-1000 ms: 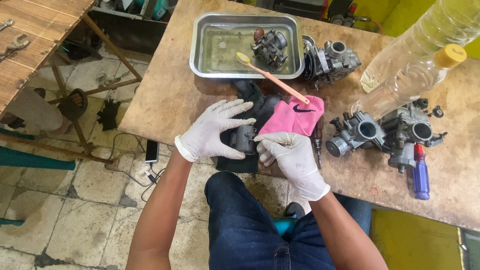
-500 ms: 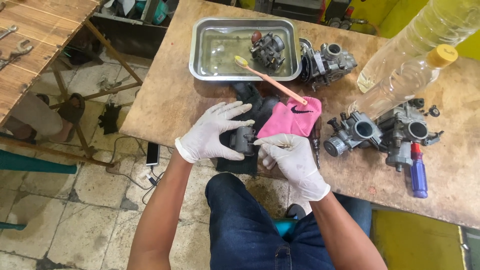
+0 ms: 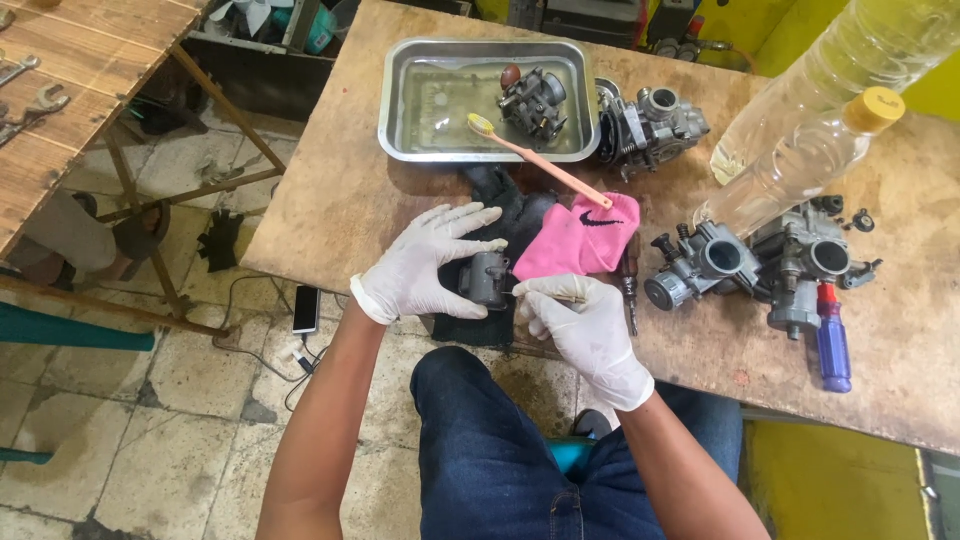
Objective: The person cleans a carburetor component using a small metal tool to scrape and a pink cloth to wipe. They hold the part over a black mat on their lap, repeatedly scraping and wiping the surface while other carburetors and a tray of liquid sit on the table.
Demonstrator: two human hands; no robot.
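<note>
A single head-worn camera is looking steeply down from above the seated person, facing the wooden workbench [image 3: 340, 200] ahead. It is sitting close, taking in gloved hands, lap and tiled floor [image 3: 150, 420].

Bright, even daylight, soft shadows only. Glare on the steel tray [image 3: 400, 120] rim and on the liquid inside; highlights on the clear plastic bottles [image 3: 800, 150] right of the tray. White gloves near overexposed. Focus sharp across the tabletop [image 3: 330, 200]. Wide-angle bending at edges: bench [image 3: 60, 80] left of the tray leans. No motion blur.
</note>
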